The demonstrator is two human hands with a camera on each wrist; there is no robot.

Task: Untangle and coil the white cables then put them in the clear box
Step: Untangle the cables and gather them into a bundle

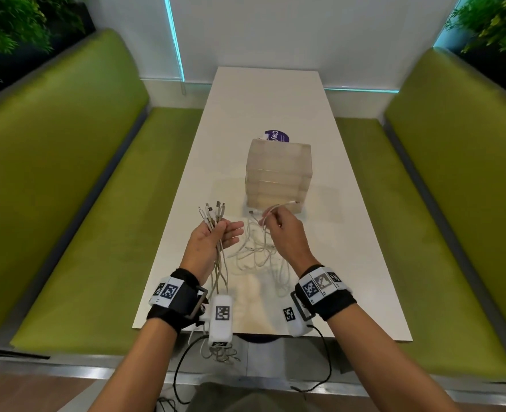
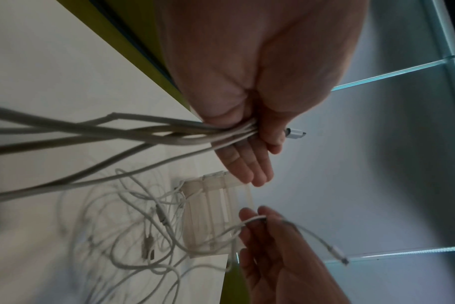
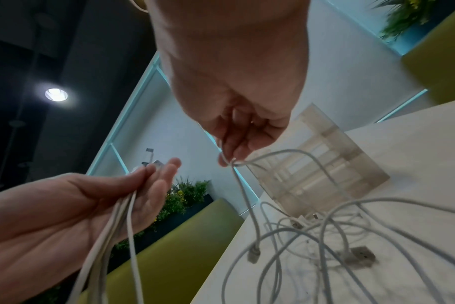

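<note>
One clear box (image 1: 277, 173), ribbed, cloudy. About six white cable ends bunched in left hand (image 1: 213, 242), thumb clamping, fingers straight. Right hand (image 1: 284, 233) pinching one thin white cable (image 1: 278, 207) above tangle (image 1: 257, 254).

Cafe or office lounge booth: 2 green benches (image 1: 67, 179) flanking white table (image 1: 349, 233), planters (image 1: 11, 22), teal strip lighting (image 1: 174, 37).

A long white desk (image 1: 349, 233) runs away toward a pale wall (image 1: 260, 31), and green padded benches (image 1: 67, 188) flank the desk on both sides. Teal light strips (image 1: 174, 37) glow on the wall beyond the desk. Leafy plants (image 1: 8, 22) sit behind each bench back. Above, a round ceiling lamp (image 3: 56, 94) shines against a dark ceiling.
</note>
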